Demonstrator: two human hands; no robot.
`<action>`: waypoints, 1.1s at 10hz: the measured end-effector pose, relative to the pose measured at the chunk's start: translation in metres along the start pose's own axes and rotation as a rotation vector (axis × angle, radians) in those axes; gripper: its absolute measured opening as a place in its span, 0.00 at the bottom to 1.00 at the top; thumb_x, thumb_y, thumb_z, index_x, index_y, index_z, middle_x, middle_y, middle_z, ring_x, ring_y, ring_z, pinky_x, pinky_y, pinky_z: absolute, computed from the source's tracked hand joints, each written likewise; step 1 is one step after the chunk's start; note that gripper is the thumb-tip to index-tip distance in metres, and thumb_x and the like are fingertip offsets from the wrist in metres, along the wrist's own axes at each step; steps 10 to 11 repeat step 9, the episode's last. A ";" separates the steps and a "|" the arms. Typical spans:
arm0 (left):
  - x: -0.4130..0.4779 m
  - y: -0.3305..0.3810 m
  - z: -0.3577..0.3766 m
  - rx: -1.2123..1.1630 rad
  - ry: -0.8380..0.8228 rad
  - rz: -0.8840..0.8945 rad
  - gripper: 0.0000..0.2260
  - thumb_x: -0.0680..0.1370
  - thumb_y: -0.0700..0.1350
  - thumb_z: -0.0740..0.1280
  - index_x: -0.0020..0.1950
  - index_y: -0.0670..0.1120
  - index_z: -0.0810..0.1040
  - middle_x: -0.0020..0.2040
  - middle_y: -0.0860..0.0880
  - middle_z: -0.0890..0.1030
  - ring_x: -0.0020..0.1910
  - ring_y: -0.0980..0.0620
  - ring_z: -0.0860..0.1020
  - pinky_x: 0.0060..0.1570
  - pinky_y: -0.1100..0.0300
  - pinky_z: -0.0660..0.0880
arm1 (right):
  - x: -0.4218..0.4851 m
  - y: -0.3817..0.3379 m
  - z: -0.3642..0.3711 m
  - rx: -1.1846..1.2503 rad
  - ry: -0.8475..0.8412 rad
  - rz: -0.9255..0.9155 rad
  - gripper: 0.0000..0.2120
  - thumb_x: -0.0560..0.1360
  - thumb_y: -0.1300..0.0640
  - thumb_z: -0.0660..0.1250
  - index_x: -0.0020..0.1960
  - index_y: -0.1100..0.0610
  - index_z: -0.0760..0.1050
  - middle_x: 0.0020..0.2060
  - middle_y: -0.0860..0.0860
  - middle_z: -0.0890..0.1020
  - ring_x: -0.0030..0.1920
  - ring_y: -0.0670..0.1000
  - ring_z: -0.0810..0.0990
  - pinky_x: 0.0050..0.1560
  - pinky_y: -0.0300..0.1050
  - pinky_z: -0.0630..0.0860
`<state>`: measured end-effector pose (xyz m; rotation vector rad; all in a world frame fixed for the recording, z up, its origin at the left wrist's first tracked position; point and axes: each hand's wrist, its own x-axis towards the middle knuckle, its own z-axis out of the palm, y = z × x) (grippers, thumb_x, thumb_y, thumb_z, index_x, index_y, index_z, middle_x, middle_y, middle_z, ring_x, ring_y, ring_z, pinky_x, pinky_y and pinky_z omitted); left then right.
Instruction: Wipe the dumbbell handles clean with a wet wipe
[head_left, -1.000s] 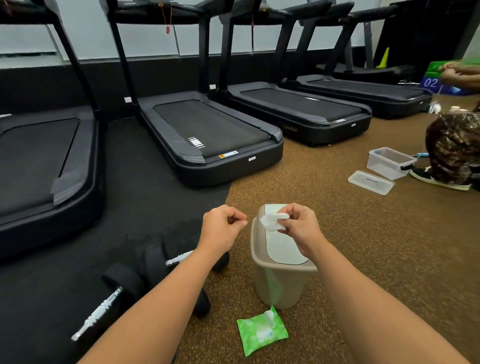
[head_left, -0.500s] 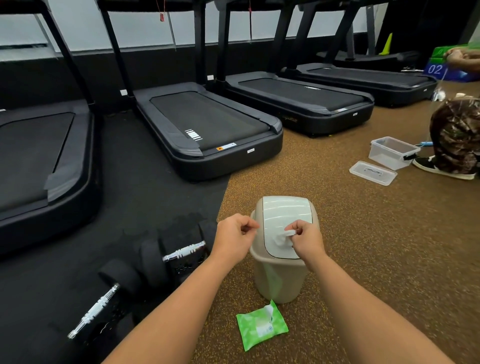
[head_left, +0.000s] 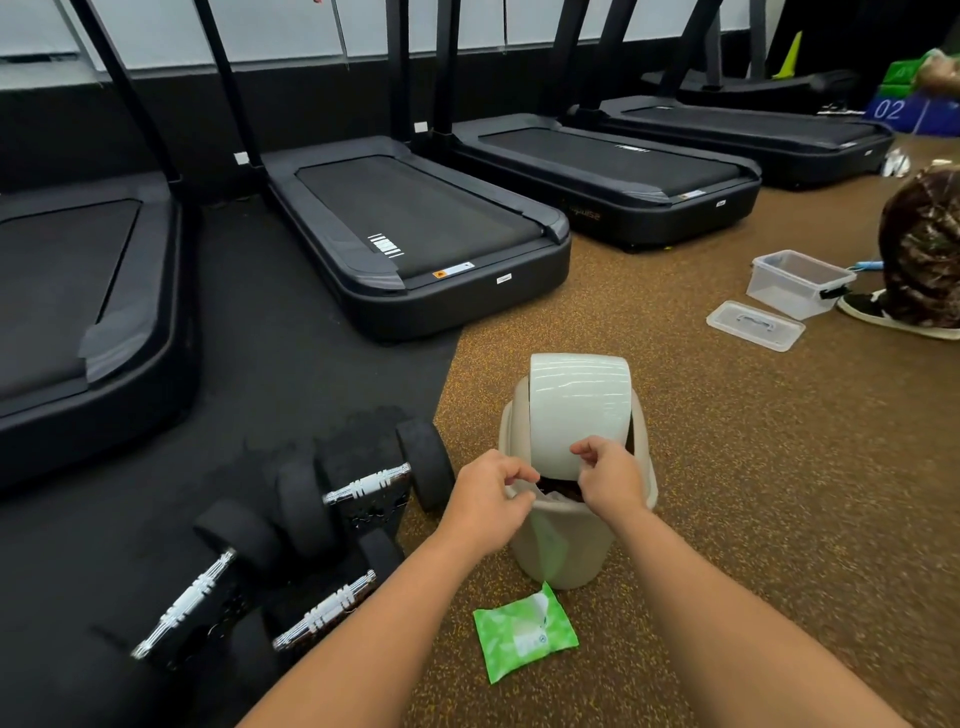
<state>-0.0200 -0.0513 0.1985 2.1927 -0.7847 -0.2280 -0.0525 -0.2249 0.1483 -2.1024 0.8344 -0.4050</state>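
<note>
Three black dumbbells with chrome handles lie on the dark mat at lower left: one (head_left: 369, 486), a second (head_left: 187, 605), a third (head_left: 324, 616). A beige swing-lid bin (head_left: 558, 551) stands right of them. Its flap (head_left: 579, 405) is tilted open. My right hand (head_left: 610, 480), fingers curled, presses on the flap's near edge. My left hand (head_left: 485, 501) is curled at the bin's rim and holds nothing that I can see. A white crumpled wipe (head_left: 551, 497) shows in the dark opening between my hands. A green wet-wipe pack (head_left: 524, 631) lies in front of the bin.
Several black treadmills (head_left: 415, 244) line the back. A clear plastic box (head_left: 797, 280) and its lid (head_left: 756, 325) sit on the brown floor at right, beside a crouching person (head_left: 924, 249) in camouflage clothing.
The bin's flap has swung open under my right hand. The wipe that my right hand pinched above the lid now shows inside the opening. Both hands have moved down to the bin's near rim.
</note>
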 end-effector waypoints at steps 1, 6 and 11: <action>0.000 -0.001 0.001 0.000 -0.007 0.002 0.08 0.74 0.40 0.69 0.51 0.50 0.82 0.49 0.52 0.77 0.49 0.54 0.76 0.51 0.63 0.72 | 0.002 0.000 0.000 -0.016 -0.004 0.004 0.14 0.74 0.69 0.60 0.55 0.58 0.78 0.53 0.54 0.81 0.56 0.53 0.78 0.56 0.42 0.71; -0.007 -0.010 -0.008 -0.007 0.016 -0.041 0.07 0.74 0.40 0.70 0.49 0.49 0.83 0.46 0.52 0.79 0.47 0.55 0.78 0.52 0.62 0.75 | -0.006 -0.009 -0.003 -0.057 -0.030 -0.013 0.12 0.75 0.66 0.62 0.55 0.59 0.79 0.51 0.54 0.82 0.54 0.53 0.78 0.56 0.43 0.72; -0.012 -0.006 -0.053 -0.018 0.144 -0.062 0.06 0.75 0.41 0.69 0.49 0.48 0.84 0.44 0.54 0.82 0.44 0.59 0.78 0.48 0.68 0.73 | -0.008 -0.047 0.003 -0.020 -0.038 -0.126 0.09 0.73 0.63 0.64 0.49 0.57 0.81 0.43 0.52 0.84 0.45 0.52 0.80 0.45 0.38 0.70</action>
